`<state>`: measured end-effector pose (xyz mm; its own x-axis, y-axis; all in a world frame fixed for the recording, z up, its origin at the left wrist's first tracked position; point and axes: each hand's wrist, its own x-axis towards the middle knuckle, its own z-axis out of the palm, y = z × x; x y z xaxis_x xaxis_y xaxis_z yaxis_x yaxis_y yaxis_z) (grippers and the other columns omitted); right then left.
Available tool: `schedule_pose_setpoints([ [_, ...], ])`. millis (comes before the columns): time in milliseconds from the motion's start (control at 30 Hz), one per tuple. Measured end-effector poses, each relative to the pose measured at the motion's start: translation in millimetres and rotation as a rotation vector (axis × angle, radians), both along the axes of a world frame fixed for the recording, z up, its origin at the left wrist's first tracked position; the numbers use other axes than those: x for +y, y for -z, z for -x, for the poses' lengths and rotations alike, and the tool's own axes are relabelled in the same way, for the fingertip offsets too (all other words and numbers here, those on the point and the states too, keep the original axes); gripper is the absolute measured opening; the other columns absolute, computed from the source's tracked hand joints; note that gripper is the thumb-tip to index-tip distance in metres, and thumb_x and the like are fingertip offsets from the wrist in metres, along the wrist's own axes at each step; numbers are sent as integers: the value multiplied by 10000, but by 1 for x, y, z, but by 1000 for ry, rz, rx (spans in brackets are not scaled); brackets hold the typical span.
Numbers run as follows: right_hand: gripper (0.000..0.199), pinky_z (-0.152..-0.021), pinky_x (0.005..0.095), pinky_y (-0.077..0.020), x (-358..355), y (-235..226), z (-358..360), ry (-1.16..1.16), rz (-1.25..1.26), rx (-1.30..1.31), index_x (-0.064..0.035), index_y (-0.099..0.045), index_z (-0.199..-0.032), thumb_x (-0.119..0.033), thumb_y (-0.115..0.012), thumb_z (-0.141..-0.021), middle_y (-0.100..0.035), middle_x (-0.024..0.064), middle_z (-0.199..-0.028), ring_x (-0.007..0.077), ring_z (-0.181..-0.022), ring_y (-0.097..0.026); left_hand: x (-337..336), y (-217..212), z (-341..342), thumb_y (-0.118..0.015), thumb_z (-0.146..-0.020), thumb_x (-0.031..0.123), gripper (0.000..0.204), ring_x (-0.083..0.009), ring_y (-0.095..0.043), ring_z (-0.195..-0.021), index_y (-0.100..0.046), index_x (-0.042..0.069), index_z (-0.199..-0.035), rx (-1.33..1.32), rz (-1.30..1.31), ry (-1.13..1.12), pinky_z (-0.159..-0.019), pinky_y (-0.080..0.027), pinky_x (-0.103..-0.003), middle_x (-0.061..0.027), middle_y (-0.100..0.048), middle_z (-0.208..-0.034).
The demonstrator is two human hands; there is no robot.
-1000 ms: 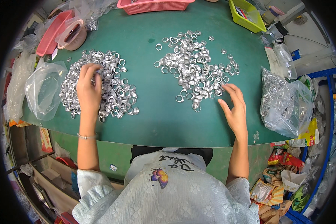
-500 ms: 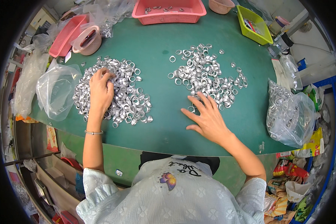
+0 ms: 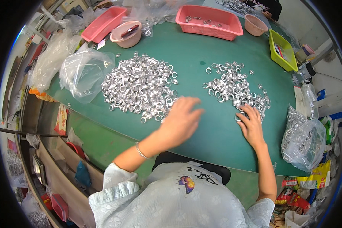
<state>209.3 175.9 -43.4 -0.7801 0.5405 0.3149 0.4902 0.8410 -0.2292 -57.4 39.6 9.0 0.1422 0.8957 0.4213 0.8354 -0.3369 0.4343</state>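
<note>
Two heaps of small silver metal rings lie on a green tabletop. My left hand (image 3: pixel 181 121) is over the table at the right near edge of the larger left heap (image 3: pixel 136 85); motion smears its fingers, and whether anything is in them is hidden. At the near side of the smaller right heap (image 3: pixel 233 85), my right hand (image 3: pixel 252 127) rests with its fingers apart, fingertips touching the nearest rings. Nothing shows gripped in it.
Left of the big heap lies a clear plastic bag (image 3: pixel 85 76). A bag of rings (image 3: pixel 298 136) stands at the right edge. Along the back are a pink basket (image 3: pixel 209 31), a pink bowl (image 3: pixel 127 40) and a green basket (image 3: pixel 283 53). Part of another person (image 3: pixel 268 9) shows at the far right.
My left hand has left the middle of the large heap and moved right, toward the gap between the heaps. My right hand now touches the small heap's near rings. The view has shifted.
</note>
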Motion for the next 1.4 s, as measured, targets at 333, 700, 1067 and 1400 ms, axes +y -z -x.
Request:
schedule_pose_setpoints([
  [333,284,-810,243,-413,-74,-41,16,219,1054,853,31,-592,-1053,40,-619,-770,-591,48,-974,105,-896,-520,-28,9,-60,-601,-790,-18,363,-166,-547,-924,-513,22,-1140,-973,388,184,-789,-460,-281,-92,-535,-1027],
  [700,174,-666,269,-422,-114,-47,2,103,717,710,21,-642,-891,2,-667,-720,-600,65,-733,157,-711,-528,-25,11,-94,-586,-821,1,217,-132,-575,-776,-624,-21,-1034,-932,301,288,-679,-479,-250,-75,-600,-888],
  [1067,155,-677,271,-434,-98,-43,-11,298,793,803,31,-636,-894,19,-636,-739,-601,94,-799,169,-714,-537,-5,29,-99,-519,-895,102,216,-107,-549,-675,-601,-45,-1031,-1849,872,330,-609,-457,-218,-74,-617,-820],
  [1400,341,-716,376,-371,-54,-6,-18,535,148,118,-38,-545,-1065,-39,-633,-735,-509,112,-914,276,-836,-484,25,19,-103,-485,-858,11,206,-110,-537,-691,-579,-33,-1036,-1881,1036,103,-628,-447,-208,-83,-601,-859],
])
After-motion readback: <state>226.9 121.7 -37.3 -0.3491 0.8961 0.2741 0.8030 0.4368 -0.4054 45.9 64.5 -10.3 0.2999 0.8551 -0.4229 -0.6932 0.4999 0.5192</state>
